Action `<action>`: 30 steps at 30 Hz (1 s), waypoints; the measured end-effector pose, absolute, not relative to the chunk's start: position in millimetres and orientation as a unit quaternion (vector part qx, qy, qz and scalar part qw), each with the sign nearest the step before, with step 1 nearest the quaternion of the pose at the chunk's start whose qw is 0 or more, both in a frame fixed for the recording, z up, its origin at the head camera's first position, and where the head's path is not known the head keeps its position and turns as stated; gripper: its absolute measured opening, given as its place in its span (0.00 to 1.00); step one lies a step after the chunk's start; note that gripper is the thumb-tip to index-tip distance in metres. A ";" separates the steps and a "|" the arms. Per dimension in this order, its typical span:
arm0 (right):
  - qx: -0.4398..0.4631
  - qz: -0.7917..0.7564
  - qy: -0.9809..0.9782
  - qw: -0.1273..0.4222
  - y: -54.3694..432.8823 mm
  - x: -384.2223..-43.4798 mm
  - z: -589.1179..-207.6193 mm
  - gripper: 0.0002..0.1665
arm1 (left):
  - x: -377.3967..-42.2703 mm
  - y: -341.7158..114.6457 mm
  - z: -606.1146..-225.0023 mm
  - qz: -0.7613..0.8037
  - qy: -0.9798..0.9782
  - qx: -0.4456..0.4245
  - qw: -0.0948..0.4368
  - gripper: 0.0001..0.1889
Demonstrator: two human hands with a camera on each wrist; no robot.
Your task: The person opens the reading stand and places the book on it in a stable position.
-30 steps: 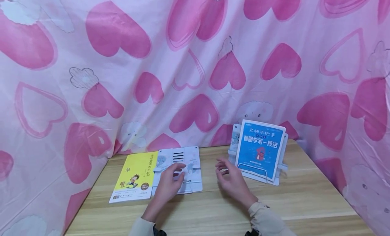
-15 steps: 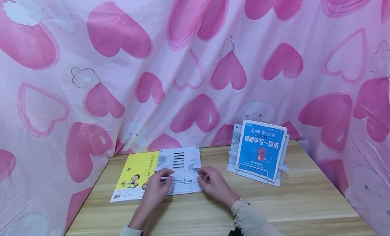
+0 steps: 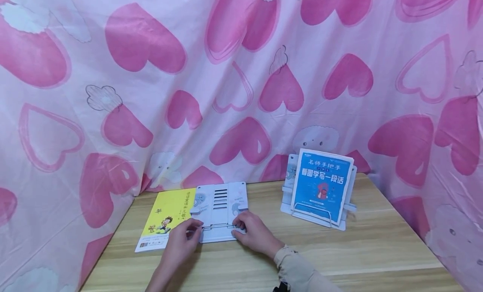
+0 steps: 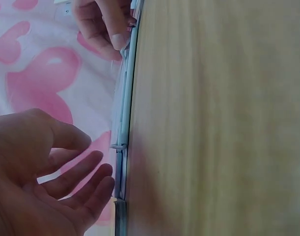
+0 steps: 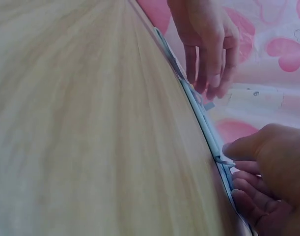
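Note:
A pale grey book stand (image 3: 222, 215) with slots and printed cartoon pictures lies flat on the table. Along its front runs a wire page holder (image 3: 222, 226). My left hand (image 3: 183, 239) is at the holder's left end; in the left wrist view its loosely bent fingers are apart from the wire. At the right end, my right hand (image 3: 256, 234) has its thumb and forefinger close around the wire end, which seems to touch the fingertips, with a gap between them in the right wrist view. Partly beneath the stand's left side is a yellow book (image 3: 170, 208).
To the right, a second book stand (image 3: 286, 200) stands tilted back, holding a blue book (image 3: 322, 187) behind its wire. A pink heart-patterned cloth (image 3: 241, 95) hangs behind the wooden table (image 3: 339, 258).
Both hands have come down to the front of the flat stand. My right hand has moved left from beside the upright stand to the wire; my left has shifted slightly left and nearer.

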State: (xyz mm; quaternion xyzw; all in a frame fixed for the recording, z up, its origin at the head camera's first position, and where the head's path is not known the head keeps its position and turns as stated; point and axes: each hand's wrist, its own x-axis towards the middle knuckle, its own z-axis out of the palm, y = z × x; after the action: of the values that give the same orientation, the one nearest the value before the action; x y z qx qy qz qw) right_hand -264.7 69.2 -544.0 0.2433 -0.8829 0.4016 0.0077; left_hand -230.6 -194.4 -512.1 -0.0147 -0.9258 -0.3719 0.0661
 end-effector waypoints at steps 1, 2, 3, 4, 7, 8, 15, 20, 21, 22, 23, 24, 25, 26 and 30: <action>0.242 0.400 -0.884 0.010 68.3 -264.8 -544.1 0.13 | -229.9 -195.9 -512.7 -0.368 -0.928 -0.014 0.061 0.10; 0.240 0.398 -0.885 0.013 67.7 -264.9 -544.1 0.13 | -229.3 -197.0 -513.0 -0.365 -0.929 -0.014 0.056 0.10; 0.239 0.397 -0.886 0.016 67.2 -265.0 -544.0 0.13 | -228.9 -197.8 -513.4 -0.363 -0.930 -0.014 0.051 0.10; 0.234 0.395 -0.888 0.016 66.7 -265.1 -544.0 0.13 | -228.9 -198.5 -514.1 -0.363 -0.930 -0.013 0.046 0.11; 0.217 0.397 -0.892 0.008 66.2 -264.3 -542.1 0.12 | -229.2 -199.3 -515.6 -0.365 -0.930 -0.013 0.034 0.12; 0.213 0.395 -0.893 0.005 66.4 -264.0 -541.6 0.11 | -229.2 -199.3 -516.3 -0.366 -0.930 -0.014 0.032 0.12; 0.208 0.404 -0.891 -0.027 69.6 -262.7 -537.9 0.09 | -229.0 -198.5 -518.0 -0.363 -0.931 -0.020 0.016 0.15; 0.200 0.416 -0.885 -0.065 73.0 -264.2 -535.7 0.14 | -230.3 -200.1 -517.1 -0.374 -0.927 -0.014 0.005 0.16; 0.199 0.417 -0.884 -0.070 73.6 -264.3 -535.3 0.14 | -230.8 -200.9 -517.0 -0.376 -0.927 -0.015 0.003 0.16; 0.199 0.417 -0.884 -0.073 74.0 -264.3 -534.9 0.15 | -231.1 -201.6 -517.1 -0.377 -0.926 -0.016 0.001 0.16; 0.199 0.418 -0.883 -0.076 74.4 -264.0 -534.6 0.15 | -231.6 -202.2 -517.3 -0.379 -0.925 -0.017 -0.001 0.17; 0.199 0.420 -0.882 -0.078 74.5 -263.5 -534.0 0.15 | -231.9 -202.8 -517.4 -0.381 -0.924 -0.020 -0.001 0.17; 0.199 0.422 -0.881 -0.080 74.8 -263.0 -533.4 0.15 | -232.4 -203.3 -517.7 -0.382 -0.924 -0.021 -0.002 0.17; 0.198 0.424 -0.880 -0.083 74.9 -262.7 -532.9 0.14 | -232.8 -203.7 -518.0 -0.384 -0.923 -0.023 -0.003 0.18; 0.189 0.431 -0.877 -0.093 75.1 -261.5 -532.0 0.14 | -233.8 -205.5 -519.7 -0.402 -0.915 -0.023 -0.007 0.21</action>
State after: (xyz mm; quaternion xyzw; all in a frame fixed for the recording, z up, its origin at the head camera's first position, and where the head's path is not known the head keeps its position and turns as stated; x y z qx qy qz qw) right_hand -261.5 75.1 -532.0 0.1890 -0.8774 0.4311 -0.0932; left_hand -233.8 -205.5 -519.7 -0.0228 -0.9155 -0.4016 -0.0074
